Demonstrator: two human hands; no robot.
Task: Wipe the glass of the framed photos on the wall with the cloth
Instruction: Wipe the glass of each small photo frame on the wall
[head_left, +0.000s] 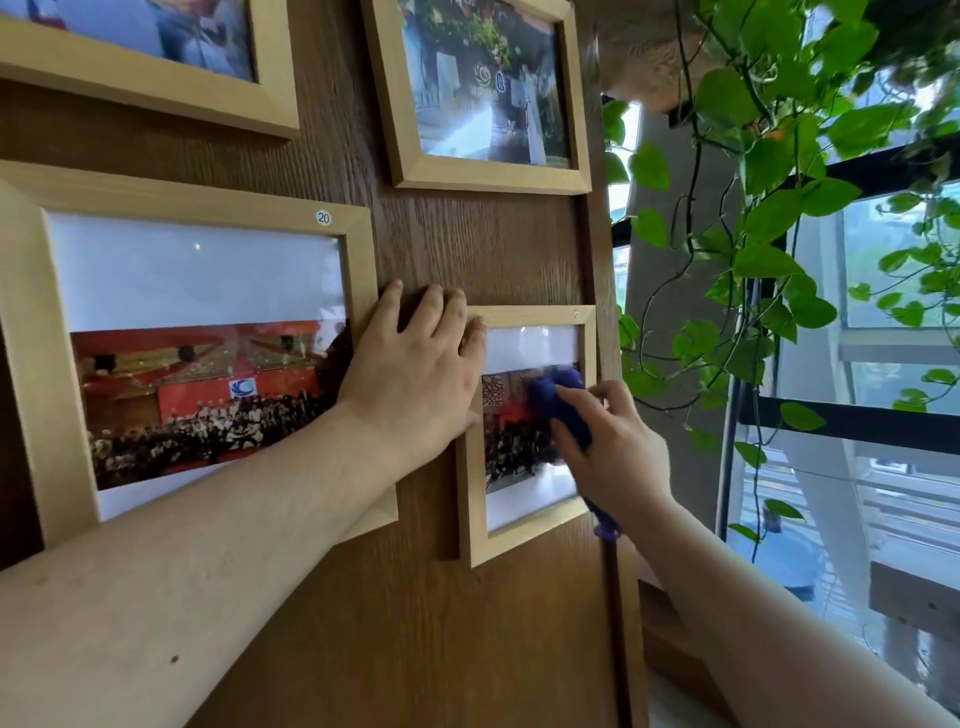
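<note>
Right hand (613, 457) grips the blue cloth (558, 400) on the small frame (524, 535); left hand (415, 374) lies flat, empty; other frames seemingly remain.

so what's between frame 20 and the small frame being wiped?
Head view: the left hand lies flat on the bare wood wall between frame 20 and the small frame, its fingers overlapping the latter's left edge.

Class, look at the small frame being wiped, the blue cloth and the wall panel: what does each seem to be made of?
Small frame: pale, matt wood, faint grain, mitred corners. Blue cloth: soft fabric, bunched and creased in the right hand; fibre unclear. Wall panel: dark wood or wood-look veneer with strong grain.
</note>
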